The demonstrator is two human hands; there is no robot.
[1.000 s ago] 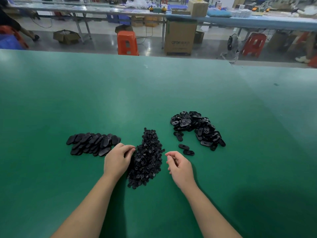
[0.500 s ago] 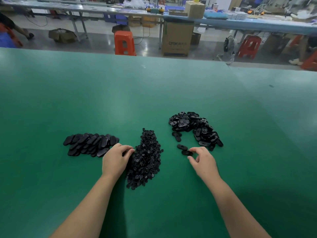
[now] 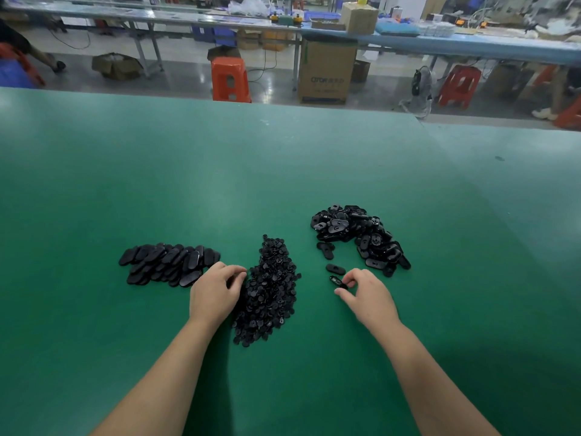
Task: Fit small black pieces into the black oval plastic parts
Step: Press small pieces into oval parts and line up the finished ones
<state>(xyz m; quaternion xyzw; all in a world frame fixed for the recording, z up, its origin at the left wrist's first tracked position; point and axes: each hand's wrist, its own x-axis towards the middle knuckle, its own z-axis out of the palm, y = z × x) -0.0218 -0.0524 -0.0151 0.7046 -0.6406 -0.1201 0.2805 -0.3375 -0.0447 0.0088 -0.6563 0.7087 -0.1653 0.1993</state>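
Right hand: my right hand sits just near of the loose pile of oval parts, thumb and fingertips curled and pinching one black oval part at its near end; I see the part lying low on the green table, and I cannot tell whether it is lifted off the surface.
Left hand: my left hand rests knuckles-up at the left edge of the heap of small black pieces, fingers curled down into the heap; I cannot tell whether it actually holds a piece, since the fingertips are hidden.
Small pieces: I see the heap between my two hands, running away from me in a long mound.
Oval parts, right: the loose pile lies beyond my right hand; a single oval lies just beyond the pinched one, and another stray lies nearer the pile.
Oval parts, left: a neat overlapping row of ovals lies just left of my left hand, touching or almost touching its knuckles.
Background: past the table's far edge I see an orange stool and a cardboard box on the floor.
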